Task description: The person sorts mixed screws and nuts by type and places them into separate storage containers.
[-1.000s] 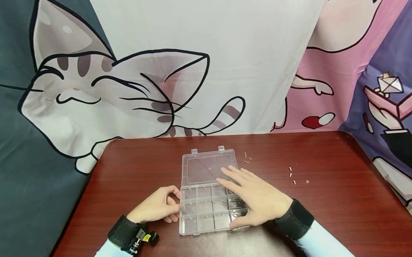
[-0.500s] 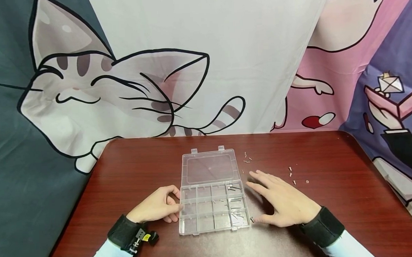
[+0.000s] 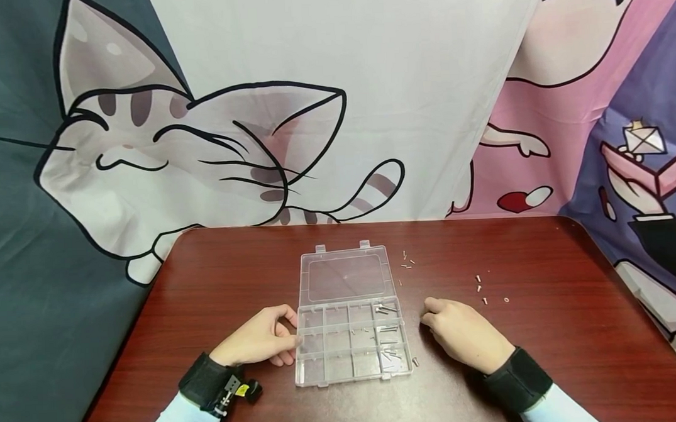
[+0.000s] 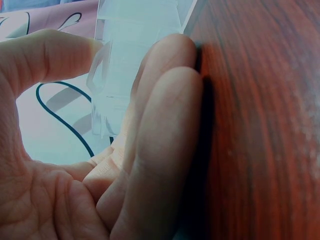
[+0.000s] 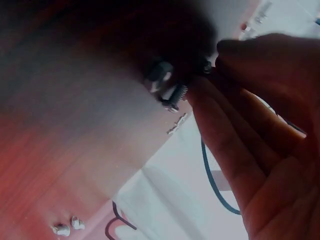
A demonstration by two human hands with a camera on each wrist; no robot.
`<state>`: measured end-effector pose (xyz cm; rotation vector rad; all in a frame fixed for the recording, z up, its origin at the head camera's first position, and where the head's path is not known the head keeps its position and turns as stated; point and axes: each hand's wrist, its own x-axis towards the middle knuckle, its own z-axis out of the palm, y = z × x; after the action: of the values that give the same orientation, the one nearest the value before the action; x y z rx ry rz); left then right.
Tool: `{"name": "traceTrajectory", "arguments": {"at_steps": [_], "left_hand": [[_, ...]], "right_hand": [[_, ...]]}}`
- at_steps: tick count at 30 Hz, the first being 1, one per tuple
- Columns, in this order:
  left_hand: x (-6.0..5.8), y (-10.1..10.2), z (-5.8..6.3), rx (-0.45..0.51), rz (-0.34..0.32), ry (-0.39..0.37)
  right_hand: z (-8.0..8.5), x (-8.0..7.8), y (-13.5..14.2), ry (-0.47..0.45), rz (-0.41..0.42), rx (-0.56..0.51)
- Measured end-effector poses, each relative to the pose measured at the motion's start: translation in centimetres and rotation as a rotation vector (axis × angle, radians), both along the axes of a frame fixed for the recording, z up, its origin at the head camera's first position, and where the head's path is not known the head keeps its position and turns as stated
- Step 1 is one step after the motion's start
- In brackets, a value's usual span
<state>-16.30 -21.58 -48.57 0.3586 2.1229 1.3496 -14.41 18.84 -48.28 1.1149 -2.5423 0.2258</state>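
Observation:
A clear plastic compartment box [image 3: 336, 337] lies on the table with its lid [image 3: 346, 275] folded back. My left hand [image 3: 258, 337] holds the left edge, thumb and fingers bent about it; in the left wrist view the box wall [image 4: 117, 70] shows between them. Screws [image 3: 388, 328] lie in the right column of compartments. To the right of the box, my right hand [image 3: 465, 334] is down at the table with fingers curled. In the right wrist view its fingertips pinch a small dark screw [image 5: 207, 66], with more screws [image 5: 175, 95] just past them, dim and blurred.
A loose screw [image 3: 415, 362] sits by the box's front right corner. Several tiny screws [image 3: 406, 261] lie right of the lid. Farther right are 3 screws [image 3: 478, 288] and a small ring [image 3: 506, 300]. A printed cloth [image 3: 367, 109] hangs behind the table [image 3: 250, 265].
My right hand has moved from over the box's right side onto the table to its right, and its spread fingers have curled together. The left hand stays at the box edge.

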Motion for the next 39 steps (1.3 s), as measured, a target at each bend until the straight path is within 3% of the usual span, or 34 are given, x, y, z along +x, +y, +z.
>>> {"name": "traceTrajectory", "arguments": {"at_steps": [6, 14, 20, 26, 32, 39], "left_hand": [[0.1, 0.0, 0.1, 0.004, 0.001, -0.003], [0.0, -0.1, -0.1, -0.019, -0.008, 0.015], [0.0, -0.1, -0.2, -0.013, -0.006, 0.017], [0.0, 0.0, 0.0, -0.014, -0.008, 0.016], [0.0, 0.1, 0.3, -0.01, -0.004, 0.012], [0.1, 0.0, 0.1, 0.004, 0.006, -0.002]], "right_hand": [[-0.4, -0.1, -0.5, 0.03, -0.04, 0.034], [-1.1, -0.1, -0.9, 0.02, -0.069, -0.005], [-0.6, 0.0, -1.6, 0.018, -0.073, -0.034], [0.8, -0.3, -3.0, -0.015, -0.037, -0.064], [2.2, -0.7, -5.1, -0.068, 0.065, -0.108], [2.7, -0.5, -8.2, -0.06, 0.152, -0.127]]}}
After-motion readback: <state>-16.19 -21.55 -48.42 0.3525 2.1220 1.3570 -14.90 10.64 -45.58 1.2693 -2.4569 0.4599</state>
